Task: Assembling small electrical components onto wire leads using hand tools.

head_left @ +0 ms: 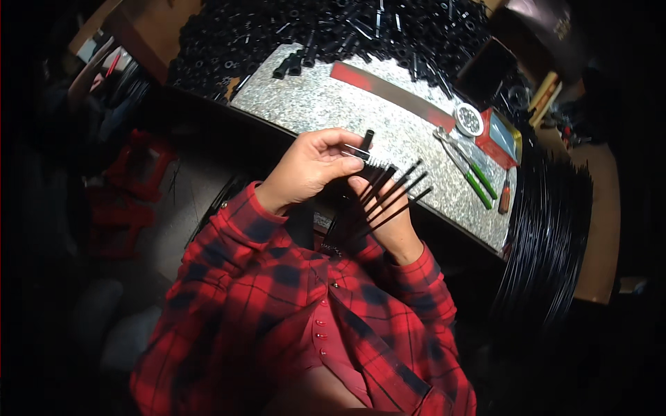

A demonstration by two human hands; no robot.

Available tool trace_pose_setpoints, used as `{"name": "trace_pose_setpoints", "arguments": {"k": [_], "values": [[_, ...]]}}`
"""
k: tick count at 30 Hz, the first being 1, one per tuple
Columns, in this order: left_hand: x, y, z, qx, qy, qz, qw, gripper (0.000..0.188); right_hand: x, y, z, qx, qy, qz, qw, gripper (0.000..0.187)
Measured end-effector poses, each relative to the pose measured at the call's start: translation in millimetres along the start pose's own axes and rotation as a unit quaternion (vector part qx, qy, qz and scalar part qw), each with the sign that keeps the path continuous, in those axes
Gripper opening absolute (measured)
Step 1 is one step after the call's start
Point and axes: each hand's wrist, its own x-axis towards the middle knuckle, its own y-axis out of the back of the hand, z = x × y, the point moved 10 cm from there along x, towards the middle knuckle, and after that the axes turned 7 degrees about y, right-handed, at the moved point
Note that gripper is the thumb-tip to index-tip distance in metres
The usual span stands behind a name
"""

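Observation:
My left hand (305, 170) is raised just off the near edge of the worktop, its thumb and fingers pinched on a short black tube (368, 141). Below and to the right, my right hand (397, 223) is closed around several thin black rods (409, 185) that fan out to the upper right. Slim silvery ends (377, 161) show between the two hands, close to the tube. Whether they touch it I cannot tell. Part of my right hand's fingers is hidden behind the rods.
Black tubes (312, 35) heap across the back of the speckled worktop (277, 93). A flat metal bar (392, 93), round white object (469, 120), red box (496, 135), green-handled pliers (475, 177) and screwdriver (504, 197) lie rightward. Long black rods (555, 229) hang at right; red stools (121, 225) stand left.

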Motion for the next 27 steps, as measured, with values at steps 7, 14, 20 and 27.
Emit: {"name": "trace_pose_setpoints", "arguments": {"k": [7, 14, 20, 27], "values": [[-3.3, -4.3, 3.5, 0.009, 0.055, 0.006, 0.998, 0.031, 1.6, 7.0, -7.6, 0.056, 0.025, 0.009, 0.998, 0.019], [-3.0, -9.3, 2.5, 0.005, 0.053, -0.023, 0.998, 0.027, -2.8, 1.1, 5.7, 0.104, -0.009, -0.003, 0.995, 0.024], [-7.5, -8.3, 17.6, 0.172, -0.015, 0.047, 0.984, 0.031, -3.0, 2.4, 9.4, 0.124, -0.002, 0.028, 0.992, 0.028], [-5.7, -3.4, -1.3, -0.006, 0.014, 0.005, 1.0, 0.029, -4.0, -3.2, 18.9, 0.113, -0.017, -0.002, 0.993, 0.029]]}}
